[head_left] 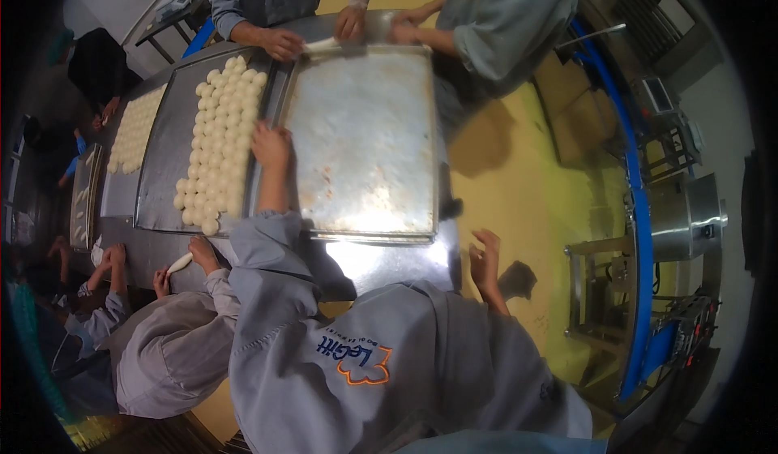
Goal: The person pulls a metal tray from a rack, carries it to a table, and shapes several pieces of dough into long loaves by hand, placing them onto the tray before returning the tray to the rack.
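My left hand [270,144] reaches to the right edge of a block of pale dough balls [219,138] on a dark tray [162,178]; its fingers are bent, and what they grip, if anything, is hidden. My right hand [485,255] is off the table's right side, fingers loosely curled and apart, holding nothing. An empty metal tray [356,146] lies just right of my left hand. At its far edge a co-worker's hands [312,40] are at a pale dough strip [320,44].
Another co-worker [502,24] stands at far right of the table. At left, co-workers' hands [182,267] handle a dough roll [181,263], near more dough balls [134,130] and a narrow tray [85,194]. A blue conveyor [636,211] runs along the right, over yellow floor [486,146].
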### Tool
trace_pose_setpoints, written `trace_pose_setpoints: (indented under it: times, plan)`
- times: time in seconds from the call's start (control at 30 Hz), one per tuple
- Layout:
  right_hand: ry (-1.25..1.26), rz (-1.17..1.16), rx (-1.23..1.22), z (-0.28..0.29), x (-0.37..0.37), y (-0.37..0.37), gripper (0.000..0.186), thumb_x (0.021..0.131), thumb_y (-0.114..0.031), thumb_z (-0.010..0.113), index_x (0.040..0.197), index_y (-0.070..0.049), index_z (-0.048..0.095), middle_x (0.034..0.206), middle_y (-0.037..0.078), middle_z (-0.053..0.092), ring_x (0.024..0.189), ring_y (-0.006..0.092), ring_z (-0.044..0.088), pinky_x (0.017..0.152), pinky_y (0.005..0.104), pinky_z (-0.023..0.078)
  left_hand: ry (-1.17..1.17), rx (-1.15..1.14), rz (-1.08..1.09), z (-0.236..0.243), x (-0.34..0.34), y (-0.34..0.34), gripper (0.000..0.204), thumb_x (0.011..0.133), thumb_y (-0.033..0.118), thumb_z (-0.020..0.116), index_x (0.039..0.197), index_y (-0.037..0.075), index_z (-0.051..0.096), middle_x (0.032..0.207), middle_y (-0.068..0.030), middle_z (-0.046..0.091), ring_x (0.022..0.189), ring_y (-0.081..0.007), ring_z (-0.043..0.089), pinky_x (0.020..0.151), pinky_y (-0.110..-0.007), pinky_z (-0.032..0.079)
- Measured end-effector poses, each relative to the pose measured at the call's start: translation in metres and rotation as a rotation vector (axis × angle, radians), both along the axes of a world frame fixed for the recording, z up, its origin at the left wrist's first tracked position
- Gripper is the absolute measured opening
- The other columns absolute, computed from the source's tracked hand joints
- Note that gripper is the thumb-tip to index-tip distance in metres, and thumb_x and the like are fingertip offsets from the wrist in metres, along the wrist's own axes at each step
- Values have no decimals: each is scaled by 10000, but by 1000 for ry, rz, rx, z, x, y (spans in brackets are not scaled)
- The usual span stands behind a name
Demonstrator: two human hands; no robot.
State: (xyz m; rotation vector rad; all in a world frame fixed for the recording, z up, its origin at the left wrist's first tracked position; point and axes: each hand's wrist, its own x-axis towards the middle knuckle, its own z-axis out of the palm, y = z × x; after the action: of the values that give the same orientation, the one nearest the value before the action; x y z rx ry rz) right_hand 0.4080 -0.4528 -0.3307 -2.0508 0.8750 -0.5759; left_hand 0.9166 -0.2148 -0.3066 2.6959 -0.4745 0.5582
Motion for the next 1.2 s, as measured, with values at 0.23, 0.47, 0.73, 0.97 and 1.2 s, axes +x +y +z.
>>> trace_pose_setpoints:
  times: [0.23, 0.47, 0.73, 0.97, 1.2]
  plan:
    - [-122, 92, -62, -8, 19, -4, 348, 850, 11, 633, 1191, -51, 601, 1313, 202, 483, 1205, 368, 532, 906, 420, 541, 34, -197, -119, 37, -28, 3, 139, 756, 193, 799, 872, 128, 761, 1300, -85, 594, 1257, -334, 490, 1045, -446, 403]
    - [-49, 195, -200, -10, 57, -34, 426, 841, -90, 666, 1253, -38, 573, 1349, 218, 463, 1254, 408, 477, 1079, 490, 376, 494, -867, -566, 81, -201, 56, 70, 866, 83, 708, 934, 63, 713, 1206, -79, 659, 1185, -257, 576, 1011, -386, 452]
    - [267, 479, -398, 0, 110, -58, 460, 788, -173, 718, 1226, -77, 613, 1231, 123, 574, 1174, 322, 554, 1000, 480, 426, 1208, -759, -555, 71, -387, 29, 288, 984, 239, 631, 1215, 77, 690, 1214, -59, 684, 1112, -151, 615, 972, -303, 481]
    - [-11, 637, -174, 25, 28, -65, 156, 830, -97, 647, 981, -79, 680, 952, 135, 635, 816, 303, 655, 703, 399, 514, 1769, -1159, -244, -8, -439, -79, 550, 1041, 437, 485, 1437, 59, 437, 1299, -137, 590, 1138, -227, 613, 925, -360, 533]
    - [-64, 699, 289, 23, -60, -39, 76, 864, -30, 584, 872, -37, 659, 869, 106, 617, 795, 266, 625, 699, 349, 492, 1717, -1726, 0, -43, -464, -159, 453, 1035, 417, 496, 1341, 86, 454, 1260, -124, 578, 1101, -264, 607, 897, -383, 532]
